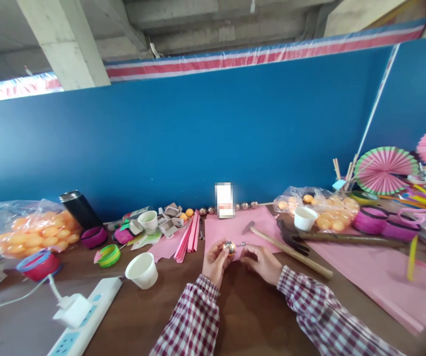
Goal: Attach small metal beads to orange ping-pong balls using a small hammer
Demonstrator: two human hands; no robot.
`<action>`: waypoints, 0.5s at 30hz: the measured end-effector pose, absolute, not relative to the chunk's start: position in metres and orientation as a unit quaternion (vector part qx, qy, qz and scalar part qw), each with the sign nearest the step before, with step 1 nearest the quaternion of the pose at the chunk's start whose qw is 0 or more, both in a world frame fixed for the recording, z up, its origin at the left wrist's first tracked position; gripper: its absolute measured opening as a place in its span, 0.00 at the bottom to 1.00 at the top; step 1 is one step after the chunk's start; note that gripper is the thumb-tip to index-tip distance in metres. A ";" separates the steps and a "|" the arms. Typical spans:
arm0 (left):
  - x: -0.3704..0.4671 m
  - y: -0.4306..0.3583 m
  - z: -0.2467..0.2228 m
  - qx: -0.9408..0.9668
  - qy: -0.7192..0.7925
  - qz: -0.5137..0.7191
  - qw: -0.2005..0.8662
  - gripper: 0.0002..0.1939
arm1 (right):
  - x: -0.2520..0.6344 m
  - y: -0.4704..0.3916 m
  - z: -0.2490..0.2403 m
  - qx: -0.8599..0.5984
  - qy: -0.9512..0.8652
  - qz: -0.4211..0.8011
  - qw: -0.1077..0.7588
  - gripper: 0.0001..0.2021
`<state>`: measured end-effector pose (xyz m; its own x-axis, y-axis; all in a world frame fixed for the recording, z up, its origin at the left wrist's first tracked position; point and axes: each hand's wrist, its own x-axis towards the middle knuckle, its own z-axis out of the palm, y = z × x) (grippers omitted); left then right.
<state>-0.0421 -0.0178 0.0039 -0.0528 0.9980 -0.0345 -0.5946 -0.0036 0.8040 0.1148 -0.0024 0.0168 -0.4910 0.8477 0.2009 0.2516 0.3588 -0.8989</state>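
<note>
My left hand holds a small shiny gold-coloured ball between thumb and fingers, over the front edge of a pink sheet. Just to its right is my right hand, palm down, fingers bent and drawn together; whether it grips anything small is too fine to make out. A short metal chain or small metal part shows between the hands. Behind them several shiny balls stand in a row at the back of the sheet. A hammer with a wooden handle lies right of my right hand.
Left: a power strip with a plugged charger, a white cup, pink strips, a bag of orange balls and a black bottle. Right: another white cup, a claw hammer, a second ball bag and purple rolls.
</note>
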 end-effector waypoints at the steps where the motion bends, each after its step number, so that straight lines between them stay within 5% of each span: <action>1: -0.042 -0.018 0.003 0.300 0.336 0.643 0.620 0.18 | 0.114 -0.002 0.015 -0.370 -0.739 0.438 0.353 0.06; 15: -0.042 -0.017 0.003 0.296 0.343 0.636 0.625 0.18 | 0.109 -0.001 0.008 -0.370 -0.684 0.476 0.410 0.11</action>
<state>-0.0415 -0.0168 0.0027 -0.0443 0.9976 -0.0525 -0.5923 0.0161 0.8055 0.1093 -0.0011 0.0080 -0.3898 0.8970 0.2082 0.1170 0.2725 -0.9550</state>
